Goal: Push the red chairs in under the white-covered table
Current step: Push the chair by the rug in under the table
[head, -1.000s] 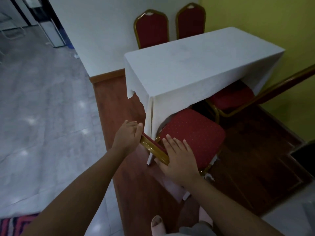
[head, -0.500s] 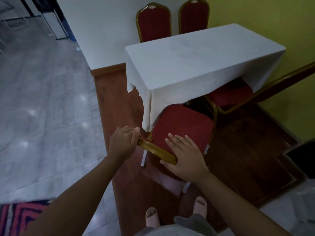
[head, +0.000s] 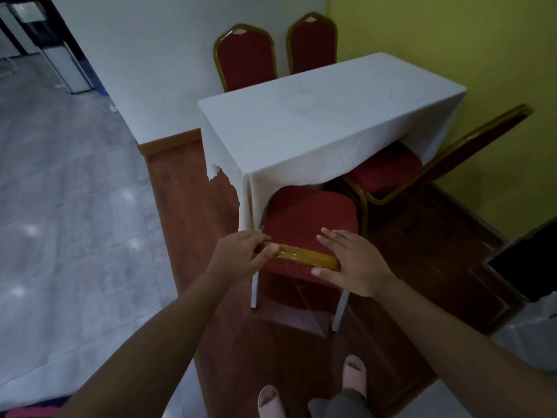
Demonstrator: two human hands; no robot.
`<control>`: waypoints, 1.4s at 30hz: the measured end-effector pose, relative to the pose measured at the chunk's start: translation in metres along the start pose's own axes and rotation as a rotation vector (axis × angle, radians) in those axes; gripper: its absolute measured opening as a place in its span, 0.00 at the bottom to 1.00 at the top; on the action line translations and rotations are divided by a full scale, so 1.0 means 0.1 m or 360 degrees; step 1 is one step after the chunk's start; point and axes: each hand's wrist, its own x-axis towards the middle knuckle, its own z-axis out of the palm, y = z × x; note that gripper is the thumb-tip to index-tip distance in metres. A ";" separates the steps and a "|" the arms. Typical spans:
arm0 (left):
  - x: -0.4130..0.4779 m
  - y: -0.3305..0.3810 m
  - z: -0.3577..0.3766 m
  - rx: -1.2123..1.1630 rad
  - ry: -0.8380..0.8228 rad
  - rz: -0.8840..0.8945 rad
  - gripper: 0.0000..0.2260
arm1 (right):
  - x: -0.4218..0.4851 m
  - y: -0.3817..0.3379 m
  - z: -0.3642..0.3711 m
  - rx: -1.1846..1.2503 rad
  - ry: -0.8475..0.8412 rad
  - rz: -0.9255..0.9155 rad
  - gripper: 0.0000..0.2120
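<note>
- Head view, the hands: the gold top rail (head: 297, 254) of the near red chair (head: 310, 218) is grasped by the left hand (head: 238, 257), fingers curled over it and thumb beneath. The right hand (head: 352, 262) is laid flat over the rail's other end, fingers spread toward the seat and thumb under the rail; it is pressing rather than clenched.
- Head view, the task's things: the near chair's seat is only partly tucked under the hanging edge of the white-covered table (head: 325, 125), and its back and pale rear legs are well clear of the cloth. A second red chair (head: 388, 173) stands at the table's right, turned at an angle, its seat just under the cloth and its back jutting outward. Two more red chairs (head: 245, 58) stand upright at the far side, against the table's edge.
- Head view, risks: the tablecloth corner (head: 245, 203) hangs just beside the seat's left edge; it is judged that it could be caught and dragged by a forward push. The seat's right front corner lies near the angled chair's gold leg, so a skewed shove, likely with one hand gripping and the other flat, could knock the frames together. Fingers over the rail could be pinched at the table edge.
- Head view, writing: no brand, label or lettering can be read anywhere.
</note>
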 end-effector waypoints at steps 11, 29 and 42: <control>0.20 -0.03 0.07 -0.0167 -0.0100 -0.0027 0.39 | 0.12 -0.33 0.17 0.0282 0.0654 0.0569 0.26; 0.94 0.92 0.57 -0.0170 -0.0057 -0.0123 0.28 | 0.25 1.31 -0.11 0.0263 0.0771 0.0338 0.24; 1.47 1.56 0.94 -0.0052 0.0102 -0.0432 0.26 | 0.53 2.36 -0.40 0.0339 0.0722 0.0069 0.22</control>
